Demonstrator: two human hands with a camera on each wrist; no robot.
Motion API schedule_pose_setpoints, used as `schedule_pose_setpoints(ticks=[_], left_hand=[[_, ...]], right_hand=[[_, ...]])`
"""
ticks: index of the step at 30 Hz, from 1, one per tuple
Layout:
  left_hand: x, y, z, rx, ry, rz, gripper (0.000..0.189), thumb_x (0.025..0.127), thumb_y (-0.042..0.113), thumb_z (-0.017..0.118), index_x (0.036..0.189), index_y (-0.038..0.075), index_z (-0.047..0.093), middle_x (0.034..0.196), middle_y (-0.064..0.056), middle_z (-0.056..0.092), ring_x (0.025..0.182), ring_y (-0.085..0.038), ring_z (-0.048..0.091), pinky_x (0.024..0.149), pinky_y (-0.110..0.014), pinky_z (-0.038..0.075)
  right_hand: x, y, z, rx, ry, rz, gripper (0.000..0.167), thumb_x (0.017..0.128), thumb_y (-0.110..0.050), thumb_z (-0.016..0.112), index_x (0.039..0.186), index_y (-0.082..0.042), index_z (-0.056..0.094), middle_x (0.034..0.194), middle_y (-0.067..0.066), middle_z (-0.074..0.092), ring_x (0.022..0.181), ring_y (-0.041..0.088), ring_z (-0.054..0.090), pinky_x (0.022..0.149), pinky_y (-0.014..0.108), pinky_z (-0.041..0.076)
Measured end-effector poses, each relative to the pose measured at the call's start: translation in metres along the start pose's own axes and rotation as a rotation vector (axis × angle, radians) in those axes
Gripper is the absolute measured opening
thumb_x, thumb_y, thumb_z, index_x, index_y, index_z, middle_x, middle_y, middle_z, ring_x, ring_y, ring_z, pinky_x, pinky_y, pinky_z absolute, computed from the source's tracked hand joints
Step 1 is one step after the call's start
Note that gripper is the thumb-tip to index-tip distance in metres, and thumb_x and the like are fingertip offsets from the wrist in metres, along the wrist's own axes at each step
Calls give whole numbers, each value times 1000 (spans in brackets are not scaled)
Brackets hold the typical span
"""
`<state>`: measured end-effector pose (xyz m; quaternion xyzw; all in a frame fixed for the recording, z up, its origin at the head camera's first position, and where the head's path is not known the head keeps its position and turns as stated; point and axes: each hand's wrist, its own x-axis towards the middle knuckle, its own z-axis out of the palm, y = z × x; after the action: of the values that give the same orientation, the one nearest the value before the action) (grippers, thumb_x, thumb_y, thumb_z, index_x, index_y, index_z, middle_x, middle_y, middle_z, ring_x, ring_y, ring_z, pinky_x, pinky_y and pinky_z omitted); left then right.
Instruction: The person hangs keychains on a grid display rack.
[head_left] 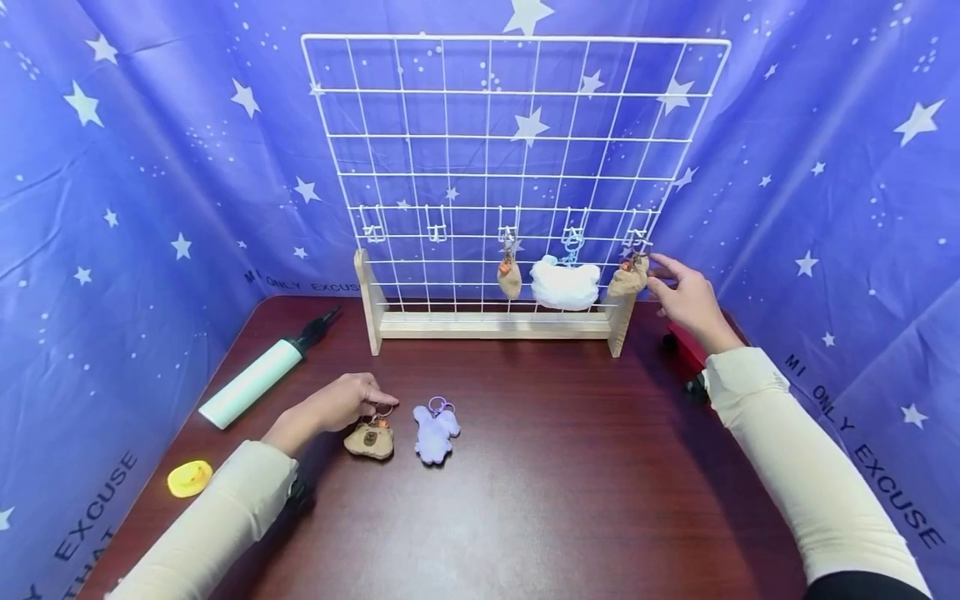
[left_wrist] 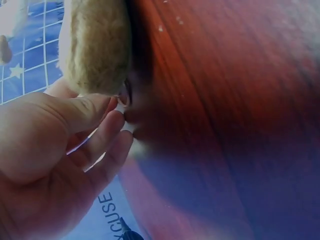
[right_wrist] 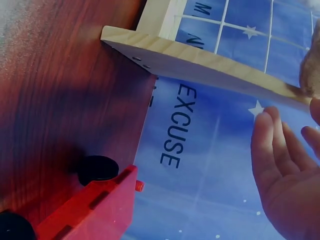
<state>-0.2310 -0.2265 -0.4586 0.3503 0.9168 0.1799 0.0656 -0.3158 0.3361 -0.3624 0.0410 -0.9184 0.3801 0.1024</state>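
On the table, a brown plush keychain (head_left: 369, 442) with a small orange ornament lies under my left hand (head_left: 347, 403). The thumb and index finger of that hand pinch its metal ring; in the left wrist view the plush (left_wrist: 99, 45) hides part of the grip. Just right of it lies a lilac plush keychain (head_left: 435, 435). My right hand (head_left: 686, 302) is at the grid's right end, its fingertips touching another brown plush keychain (head_left: 628, 277) that hangs from the end hook. In the right wrist view the right hand's fingers (right_wrist: 267, 145) are extended and loosely spread.
A white wire grid (head_left: 487, 133) stands on a wooden base (head_left: 495, 327) with several hooks. A white plush keychain (head_left: 564, 283) and a brown one (head_left: 509, 281) hang there. A pale green pump (head_left: 251, 383), a yellow object (head_left: 190, 479) and a red wheeled object (right_wrist: 95, 210) flank the work.
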Motion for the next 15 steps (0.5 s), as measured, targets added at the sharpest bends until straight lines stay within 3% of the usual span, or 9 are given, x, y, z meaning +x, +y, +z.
schedule_pose_setpoints(ticks=[4, 10, 15], left_hand=[[-1, -3, 3, 10, 24, 22, 34, 85, -3, 74, 115, 12, 79, 89, -1, 68, 86, -15, 65, 81, -32, 57], [-3, -7, 7, 32, 59, 25, 30, 84, 0, 76, 110, 14, 80, 91, 1, 70, 88, -14, 66, 83, -34, 57], [-2, -8, 9, 21, 104, 34, 24, 82, 2, 79, 102, 15, 78, 89, 2, 70, 86, -14, 65, 81, -34, 56]], right_hand=[[4, -1, 1, 57, -51, 5, 59, 105, -21, 52, 161, -15, 32, 146, 27, 55, 83, 1, 69, 59, 24, 59], [9, 0, 2, 92, -83, -12, 63, 106, -16, 50, 163, -19, 24, 146, 32, 52, 73, -14, 61, 60, 22, 59], [10, 0, 2, 66, -71, -19, 59, 106, -17, 50, 161, -16, 29, 136, 33, 58, 69, -15, 61, 59, 23, 59]])
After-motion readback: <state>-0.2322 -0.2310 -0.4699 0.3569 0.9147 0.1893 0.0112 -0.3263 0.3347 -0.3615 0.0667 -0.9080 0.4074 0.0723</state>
